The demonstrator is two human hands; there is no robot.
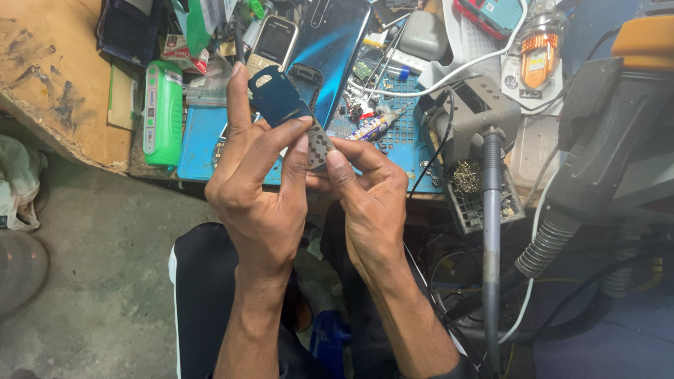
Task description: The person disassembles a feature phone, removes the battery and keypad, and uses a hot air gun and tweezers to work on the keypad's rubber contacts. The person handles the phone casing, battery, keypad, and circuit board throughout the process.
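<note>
Even soft light, sharp, wide-angle edges

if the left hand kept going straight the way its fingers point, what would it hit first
Probably the small black keypad frame lying on the blue workbench mat, just past the phone housing the left hand holds. Depth is unclear; the hand may pass above it.

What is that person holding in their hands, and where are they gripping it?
A small dark-blue phone shell. The left hand grips its sides; the right hand pinches its lower keypad end.
</note>
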